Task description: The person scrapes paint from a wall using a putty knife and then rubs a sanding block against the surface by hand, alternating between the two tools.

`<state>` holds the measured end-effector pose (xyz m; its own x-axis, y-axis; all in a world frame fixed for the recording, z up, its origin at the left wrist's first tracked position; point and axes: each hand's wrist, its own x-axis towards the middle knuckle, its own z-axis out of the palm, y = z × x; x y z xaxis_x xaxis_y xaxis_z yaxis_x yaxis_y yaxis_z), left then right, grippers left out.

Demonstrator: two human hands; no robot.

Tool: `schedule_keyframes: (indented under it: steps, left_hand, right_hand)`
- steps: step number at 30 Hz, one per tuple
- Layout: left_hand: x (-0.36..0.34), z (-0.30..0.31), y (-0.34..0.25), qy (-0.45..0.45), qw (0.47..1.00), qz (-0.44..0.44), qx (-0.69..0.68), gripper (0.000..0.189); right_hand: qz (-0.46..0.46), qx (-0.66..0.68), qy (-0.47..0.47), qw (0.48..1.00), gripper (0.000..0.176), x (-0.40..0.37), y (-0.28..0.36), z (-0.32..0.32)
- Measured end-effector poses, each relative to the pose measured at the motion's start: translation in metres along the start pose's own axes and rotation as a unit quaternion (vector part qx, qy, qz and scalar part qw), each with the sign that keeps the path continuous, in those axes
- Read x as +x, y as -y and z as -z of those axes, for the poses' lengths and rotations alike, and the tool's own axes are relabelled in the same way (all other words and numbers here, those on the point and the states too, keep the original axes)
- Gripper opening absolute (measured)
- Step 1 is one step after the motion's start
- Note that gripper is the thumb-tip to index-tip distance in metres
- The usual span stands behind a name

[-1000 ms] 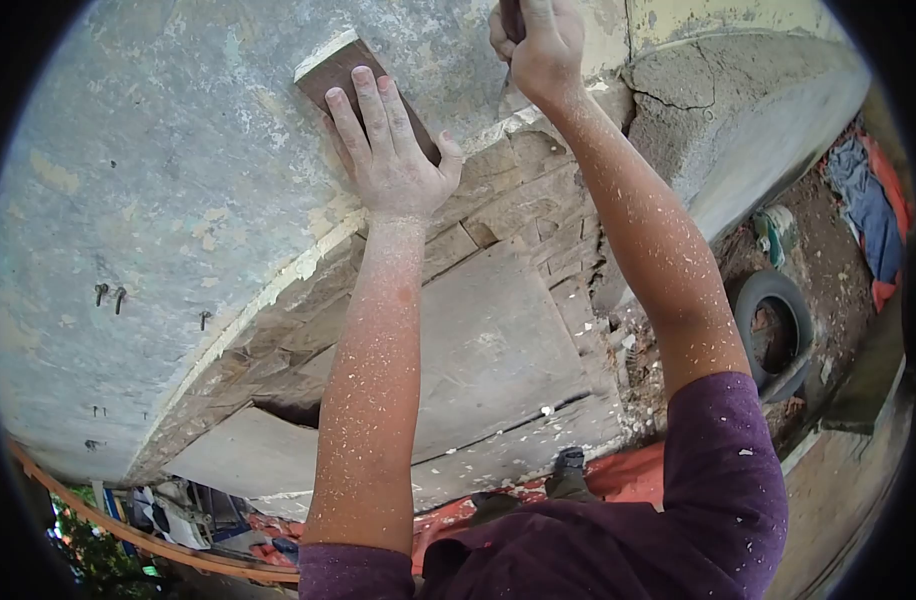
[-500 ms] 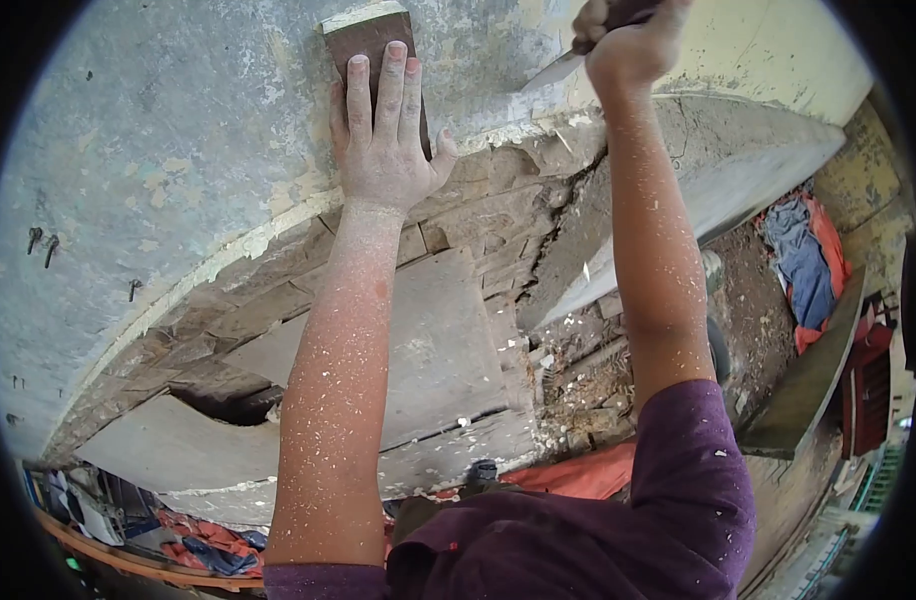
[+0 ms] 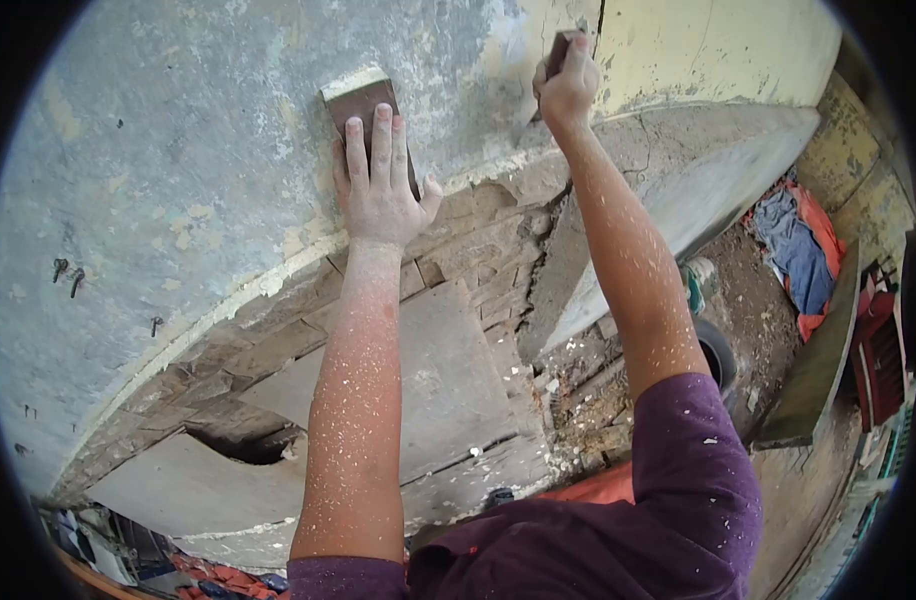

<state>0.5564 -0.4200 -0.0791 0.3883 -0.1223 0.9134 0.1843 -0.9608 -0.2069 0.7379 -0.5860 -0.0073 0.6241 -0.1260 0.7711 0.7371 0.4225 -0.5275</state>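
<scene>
My left hand [image 3: 386,205] lies over a brown rectangular block [image 3: 364,103] with a pale, dusty end, holding it against the grey, patchy wall [image 3: 228,130]. Its fingers stretch up along the block and the thumb sticks out to the right. Farther right, my right hand [image 3: 570,98] is closed around the dark handle of a scraper [image 3: 561,50]. Little of its blade shows below the fist, close to the wall above the chipped plaster edge. White dust and flakes cover both forearms.
Below the plaster edge is exposed masonry [image 3: 458,225] with a grey slab [image 3: 448,350] and scattered flakes. Metal pegs [image 3: 76,282] jut from the wall at left. At right are blue and orange cloth [image 3: 803,250], a long board [image 3: 813,360] and a black round object [image 3: 716,350].
My right hand has moved down and left with the scraper, which is now turned more upright. The view has shifted a little; my left hand keeps its place on the block.
</scene>
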Motion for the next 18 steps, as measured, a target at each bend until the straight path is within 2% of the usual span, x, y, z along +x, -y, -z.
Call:
schedule_keyframes:
  steps: [1,2,3,5,6,7,9,11,12,13,14,15,16,17,18]
  left_hand:
    - [0.002,-0.003,0.0,0.013,1.0,0.007,-0.001,0.072]
    - [0.002,-0.003,0.0,0.019,1.0,0.01,-0.013,0.072]
    - [-0.003,0.0,0.0,0.027,0.999,0.018,-0.013,0.072]
    - [0.003,0.0,0.0,-0.004,1.0,0.002,-0.013,0.072]
    - [0.003,0.0,0.0,-0.008,1.0,0.001,-0.017,0.073]
    - [0.004,-0.001,0.001,-0.006,1.0,0.003,-0.016,0.073]
    - [0.003,-0.001,0.0,-0.007,1.0,0.001,-0.02,0.073]
    - [0.004,-0.002,0.003,-0.006,1.0,0.003,-0.027,0.072]
    - [0.004,0.0,-0.001,-0.005,0.999,0.006,-0.033,0.072]
    - [0.001,0.001,-0.004,-0.008,0.999,-0.001,-0.039,0.072]
    - [-0.001,0.002,-0.003,-0.001,1.0,-0.002,-0.03,0.071]
    - [0.003,-0.002,0.001,-0.002,1.0,0.002,-0.017,0.07]
    - [0.003,-0.003,0.0,-0.02,1.0,-0.002,-0.018,0.069]
    - [0.002,-0.003,0.001,-0.015,1.0,0.003,-0.016,0.069]
    - [0.003,-0.002,0.001,-0.015,1.0,0.0,-0.019,0.069]
  right_hand:
    - [-0.031,0.04,0.013,0.999,0.044,-0.002,0.008,0.004]
    - [-0.018,0.048,0.004,0.999,0.045,-0.001,0.025,0.004]
    - [-0.028,-0.003,-0.029,0.999,0.058,0.008,0.048,0.006]
    - [0.071,0.068,0.025,0.995,0.072,0.032,0.088,0.004]
    - [0.108,0.12,0.036,0.986,0.072,0.046,0.102,0.0]
    - [0.097,0.228,0.076,0.966,0.064,0.074,0.083,0.012]
    - [0.054,0.225,-0.094,0.968,0.054,0.067,0.097,-0.034]
    - [-0.042,0.365,0.054,0.929,0.053,0.054,0.097,-0.047]
    - [0.199,0.014,0.025,0.98,0.059,0.061,0.044,-0.035]
    - [0.405,-0.338,-0.006,0.85,0.065,0.069,-0.014,-0.022]
    - [0.25,-0.209,-0.003,0.945,0.053,0.047,-0.007,-0.01]
    - [0.093,-0.063,0.01,0.994,0.044,0.024,0.014,-0.001]
    - [0.048,0.012,0.008,0.999,0.048,0.016,0.034,-0.002]
    - [-0.002,0.019,-0.035,0.999,0.056,0.02,0.053,-0.003]
    - [-0.01,0.026,-0.014,1.0,0.064,0.032,0.071,0.0]
